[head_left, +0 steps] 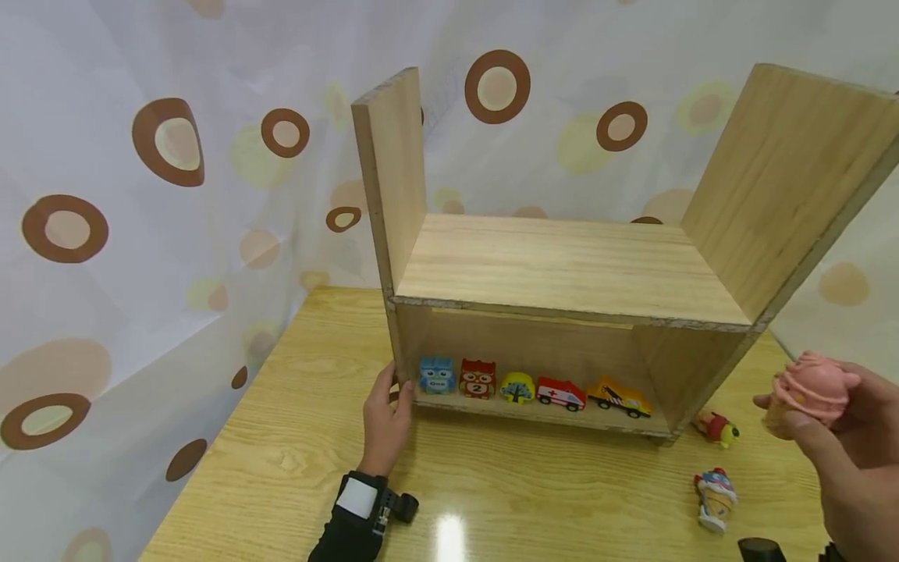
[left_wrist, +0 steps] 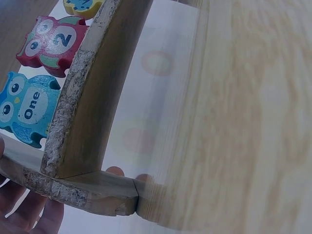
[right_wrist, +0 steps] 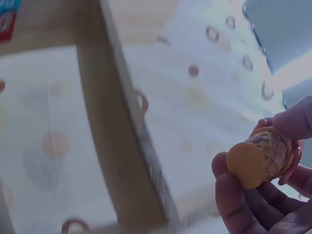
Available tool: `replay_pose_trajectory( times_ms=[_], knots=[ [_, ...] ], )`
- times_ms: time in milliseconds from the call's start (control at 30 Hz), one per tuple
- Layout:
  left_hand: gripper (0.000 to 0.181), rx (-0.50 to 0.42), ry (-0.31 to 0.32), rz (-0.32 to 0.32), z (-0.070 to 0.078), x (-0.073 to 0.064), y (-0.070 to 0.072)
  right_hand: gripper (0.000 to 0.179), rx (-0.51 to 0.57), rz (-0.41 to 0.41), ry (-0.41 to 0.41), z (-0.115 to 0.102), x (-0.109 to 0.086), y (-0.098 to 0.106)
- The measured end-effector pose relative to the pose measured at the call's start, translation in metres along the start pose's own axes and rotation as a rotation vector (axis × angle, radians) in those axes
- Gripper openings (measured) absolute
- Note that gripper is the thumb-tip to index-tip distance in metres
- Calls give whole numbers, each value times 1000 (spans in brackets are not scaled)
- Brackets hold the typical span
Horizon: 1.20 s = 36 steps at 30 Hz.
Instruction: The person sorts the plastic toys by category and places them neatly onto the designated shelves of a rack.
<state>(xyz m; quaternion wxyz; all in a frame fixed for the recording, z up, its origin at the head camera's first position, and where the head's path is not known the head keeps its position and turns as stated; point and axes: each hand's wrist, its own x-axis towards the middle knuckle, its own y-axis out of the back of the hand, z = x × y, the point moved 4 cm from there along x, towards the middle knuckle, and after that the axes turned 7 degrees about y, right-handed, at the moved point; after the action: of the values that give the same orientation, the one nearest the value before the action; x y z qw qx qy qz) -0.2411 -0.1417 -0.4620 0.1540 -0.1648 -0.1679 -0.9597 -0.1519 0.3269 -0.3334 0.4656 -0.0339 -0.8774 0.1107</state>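
Note:
A wooden shelf [head_left: 576,265] stands on the table, with tall side panels above its middle board. My left hand [head_left: 388,425] grips the lower front edge of the left panel, thumb at the front and fingers on the outer side. At the far right, my right hand [head_left: 853,445] holds a pink ice cream cone toy [head_left: 815,390] in the air. Its waffle cone [right_wrist: 273,148] and flat orange base face the right wrist camera. Inside the lower compartment stand a blue owl [head_left: 437,376], a red owl [head_left: 478,378], a yellow tree [head_left: 517,387], an ambulance [head_left: 561,394] and a tow truck [head_left: 620,396].
Right of the shelf, a small red and yellow toy [head_left: 718,429] lies on the table [head_left: 281,437]. Nearer to me lies another ice cream cone toy [head_left: 716,499] with a blue and white top. A patterned cloth [head_left: 232,257] covers the walls behind.

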Motion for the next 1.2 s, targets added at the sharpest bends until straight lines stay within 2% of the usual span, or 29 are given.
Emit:
replay_pose_trajectory(
  times_ms=[67, 100, 167, 400, 533, 667, 867, 1033, 1200],
  knots=[
    [42, 0, 1, 0, 0, 1, 1, 56, 29, -84, 52, -25, 12, -62],
    [42, 1, 3, -2, 1, 1, 1, 57, 14, -105, 49, -33, 17, -84],
    [42, 3, 8, -7, 1, 1, 1, 57, -22, -136, 39, -38, 25, -113],
    [42, 3, 26, -5, 1, 1, 1, 59, -156, -293, -38, -7, 51, -165],
    [42, 3, 37, -3, 2, 1, 2, 55, -276, -376, -49, 8, 69, -199],
    [42, 8, 62, -7, 0, 1, 0, 52, -395, -443, -25, 20, 85, -228],
    [42, 8, 41, -5, -3, 2, -1, 49, -391, -488, -23, 43, 97, -261],
    [41, 19, -8, 9, -1, 5, 0, 50, -476, -564, -8, 59, 105, -286],
    [41, 31, -6, 7, -3, 5, 0, 46, -510, -619, -16, 75, 112, -306]
  ],
)
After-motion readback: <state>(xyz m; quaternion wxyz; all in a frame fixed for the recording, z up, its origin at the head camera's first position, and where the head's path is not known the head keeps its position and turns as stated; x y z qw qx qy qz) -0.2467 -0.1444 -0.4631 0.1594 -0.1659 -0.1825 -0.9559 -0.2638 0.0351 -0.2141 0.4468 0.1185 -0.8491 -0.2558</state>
